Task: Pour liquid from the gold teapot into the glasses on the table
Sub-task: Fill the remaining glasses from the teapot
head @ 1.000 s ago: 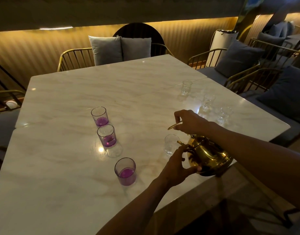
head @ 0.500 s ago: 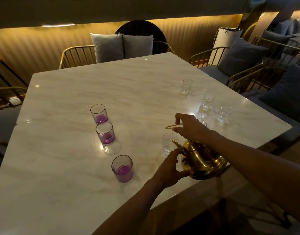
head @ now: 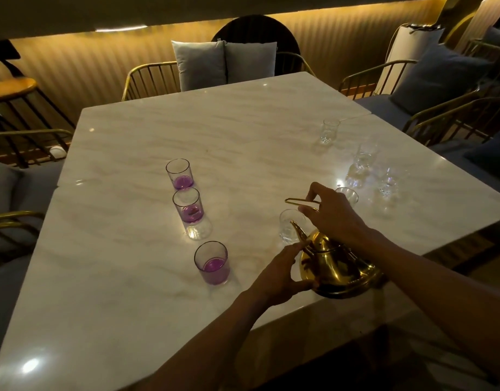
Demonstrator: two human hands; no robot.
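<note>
A shiny gold teapot (head: 336,266) hangs tilted over the near right part of the marble table (head: 243,131), its spout aimed at a small clear glass (head: 290,225). My right hand (head: 332,213) grips the thin gold handle above the pot. My left hand (head: 279,273) holds the pot's lower left side, thumb under the base. Another small clear glass (head: 347,195) peeks out behind my right hand. Three taller glasses with purple liquid stand in a row to the left: far (head: 180,174), middle (head: 188,206), near (head: 212,263). No stream of liquid is visible.
Three more small clear glasses (head: 329,131) (head: 363,158) (head: 389,182) stand toward the table's right side. Gold-framed chairs with grey cushions (head: 224,62) ring the table. A wooden stool (head: 11,86) stands at the far left.
The teapot has tipped further forward and shifted slightly left, bringing its spout closer to the small clear glass. Both hands keep their hold.
</note>
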